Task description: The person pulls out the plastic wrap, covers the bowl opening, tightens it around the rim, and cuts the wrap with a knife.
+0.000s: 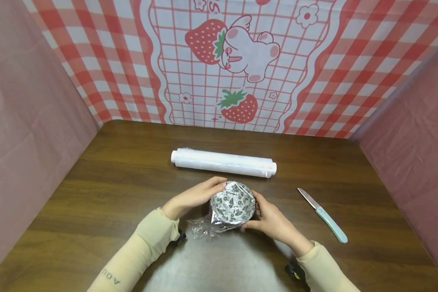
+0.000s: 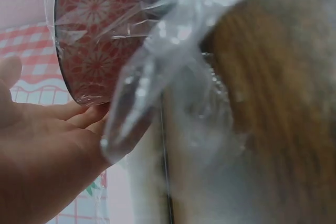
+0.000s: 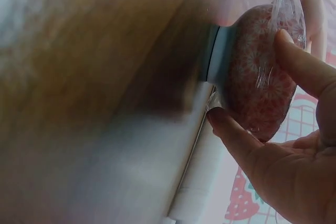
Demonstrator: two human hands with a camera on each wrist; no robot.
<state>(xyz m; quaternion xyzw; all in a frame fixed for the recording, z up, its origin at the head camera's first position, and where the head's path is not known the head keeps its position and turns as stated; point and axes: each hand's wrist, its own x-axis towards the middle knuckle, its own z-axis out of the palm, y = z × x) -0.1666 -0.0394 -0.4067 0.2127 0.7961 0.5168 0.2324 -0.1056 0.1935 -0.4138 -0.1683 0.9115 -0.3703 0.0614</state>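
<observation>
A small bowl (image 1: 233, 205) covered with clear plastic wrap is between both hands. Grey leaf patterns show inside it, and its outside (image 3: 254, 66) is red with white flowers. My left hand (image 1: 195, 197) holds the far left rim, thumb above and fingers at the side; its fingertips are partly hidden in the left wrist view. On the other side, my right hand (image 1: 273, 219) grips the bowl, with one digit on the patterned side and another near the foot. Loose wrap (image 1: 204, 228) bunches and trails from the near left of the bowl.
A roll of plastic wrap (image 1: 222, 162) lies behind the bowl on the brown wooden table (image 1: 113, 170). To the right lies a knife (image 1: 330, 223) with a light blue handle, its blade pointing away. A checked strawberry cloth (image 1: 314, 81) hangs behind the table, with pink cloth at both sides.
</observation>
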